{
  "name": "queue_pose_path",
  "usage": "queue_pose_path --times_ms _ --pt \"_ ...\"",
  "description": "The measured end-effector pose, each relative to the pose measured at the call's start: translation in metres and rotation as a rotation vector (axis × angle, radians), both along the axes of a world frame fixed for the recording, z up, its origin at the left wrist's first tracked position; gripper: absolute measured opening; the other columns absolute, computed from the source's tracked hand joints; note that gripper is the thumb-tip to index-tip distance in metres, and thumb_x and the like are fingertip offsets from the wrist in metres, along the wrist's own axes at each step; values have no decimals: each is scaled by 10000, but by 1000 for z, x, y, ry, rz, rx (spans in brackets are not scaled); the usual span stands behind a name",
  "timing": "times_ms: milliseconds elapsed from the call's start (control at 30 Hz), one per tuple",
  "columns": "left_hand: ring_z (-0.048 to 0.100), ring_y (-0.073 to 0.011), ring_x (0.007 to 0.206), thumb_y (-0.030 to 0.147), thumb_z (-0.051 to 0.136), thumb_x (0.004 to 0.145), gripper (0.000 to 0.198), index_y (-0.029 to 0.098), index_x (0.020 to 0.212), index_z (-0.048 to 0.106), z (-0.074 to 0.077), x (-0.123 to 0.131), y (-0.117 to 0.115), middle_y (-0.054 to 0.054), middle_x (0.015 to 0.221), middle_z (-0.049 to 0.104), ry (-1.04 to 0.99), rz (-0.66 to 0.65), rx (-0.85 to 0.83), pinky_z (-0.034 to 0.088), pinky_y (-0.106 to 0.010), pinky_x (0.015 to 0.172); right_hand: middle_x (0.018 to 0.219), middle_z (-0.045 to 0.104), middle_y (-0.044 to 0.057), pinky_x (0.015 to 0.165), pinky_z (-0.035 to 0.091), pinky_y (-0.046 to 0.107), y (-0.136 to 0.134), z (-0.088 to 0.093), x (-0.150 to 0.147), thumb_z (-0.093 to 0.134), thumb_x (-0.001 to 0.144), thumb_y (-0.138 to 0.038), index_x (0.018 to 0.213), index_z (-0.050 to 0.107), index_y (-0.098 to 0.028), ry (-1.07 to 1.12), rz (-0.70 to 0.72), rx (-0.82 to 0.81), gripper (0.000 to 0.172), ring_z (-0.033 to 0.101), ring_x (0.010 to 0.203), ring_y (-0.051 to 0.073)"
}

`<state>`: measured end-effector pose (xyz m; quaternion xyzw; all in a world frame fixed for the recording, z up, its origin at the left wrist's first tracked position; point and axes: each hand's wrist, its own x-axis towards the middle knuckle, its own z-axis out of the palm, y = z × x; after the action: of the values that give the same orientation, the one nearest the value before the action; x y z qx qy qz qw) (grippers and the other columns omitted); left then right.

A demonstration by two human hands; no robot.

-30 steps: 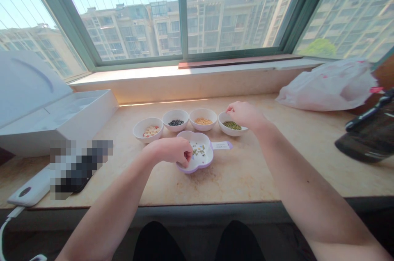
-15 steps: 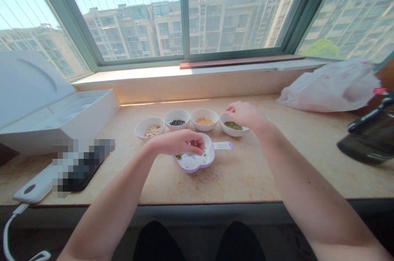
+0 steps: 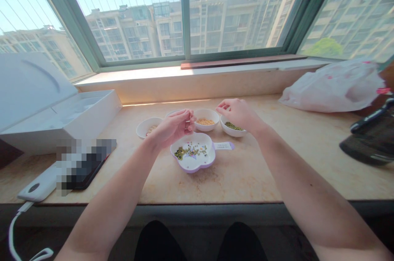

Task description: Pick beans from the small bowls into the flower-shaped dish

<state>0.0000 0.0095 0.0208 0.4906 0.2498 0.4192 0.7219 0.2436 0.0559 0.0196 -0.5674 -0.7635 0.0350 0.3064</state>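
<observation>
- Left end of the marble-topped table [image 3: 234,183]: a white box [image 3: 58,117] stands with its lid raised.
- Front left: a white power bank [image 3: 37,185] lies with a white cable [image 3: 14,232] running down over the table's edge, just beside a pixelated object [image 3: 86,166], blurred beyond naming.
- Back row, far left: a white bowl of pale sliced pieces [image 3: 149,127] sits just beyond the left hand.
- Centre: the left hand [image 3: 172,127] rises above the dish, its grip pinched at the fingertips; any bean held there is too small to tell. Behind it, a second white bowl [image 3: 172,111] is mostly hidden.
- Below that hand: a purple-rimmed, flower-shaped white dish [image 3: 192,152] with a labelled handle [image 3: 223,145] holds scattered green beans [image 3: 184,152], and sits apart from the bowls.
- Back row, centre right: a white bowl of yellow grains [image 3: 206,119] stands between the hidden bowl and the green beans.
- Right of it: a white bowl of mung beans [image 3: 233,128] sits directly under the right hand [image 3: 238,114], whose grip is also pinched, fingertips just above the bowl.
- Far right: a white plastic bag [image 3: 332,86] lies crumpled beside a dark object [image 3: 372,138] cut off by the frame.
- Behind everything: a green-framed window [image 3: 185,14] looks out on apartment blocks [image 3: 215,23].
</observation>
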Motion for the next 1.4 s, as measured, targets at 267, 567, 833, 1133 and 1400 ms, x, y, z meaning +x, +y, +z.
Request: queue_pose_path --times_ms 267,567,833,1133,1400 --pt "477 -68 595 261 751 835 226 166 815 546 -20 3 15 27 747 519 3 85 -90 377 -202 548 905 777 28 663 456 278 -11 -10 -20 627 936 -366 1053 758 -221 80 402 -78 228 648 701 155" --pt "540 -75 648 289 734 844 195 153 829 595 -25 11 10 7 766 578 95 143 -97 381 -208 589 841 744 19 631 467 261 -19 -21 -41 680 895 -387 1098 739 -194 287 514 -42 287 592 624 124" --pt "493 -66 614 288 744 824 210 150 798 588 -30 18 3 26 701 532 144 163 -95 344 -205 573 753 727 8 633 444 263 -19 -25 -44 704 873 -366 832 734 -192 287 485 1 182 586 629 130" --pt "461 -69 617 342 767 812 263 145 802 593 -26 18 1 27 699 500 97 123 -84 356 -199 570 789 730 11 646 427 263 -18 -25 -44 648 903 -309 852 711 -188 231 440 72 146 591 637 133" --pt "405 -48 555 377 761 829 277 147 908 628 -21 16 5 43 724 489 -14 27 -125 331 -201 522 829 718 11 614 421 265 -14 -31 -44 597 929 -343 941 650 -200 294 394 98 153 600 600 135"
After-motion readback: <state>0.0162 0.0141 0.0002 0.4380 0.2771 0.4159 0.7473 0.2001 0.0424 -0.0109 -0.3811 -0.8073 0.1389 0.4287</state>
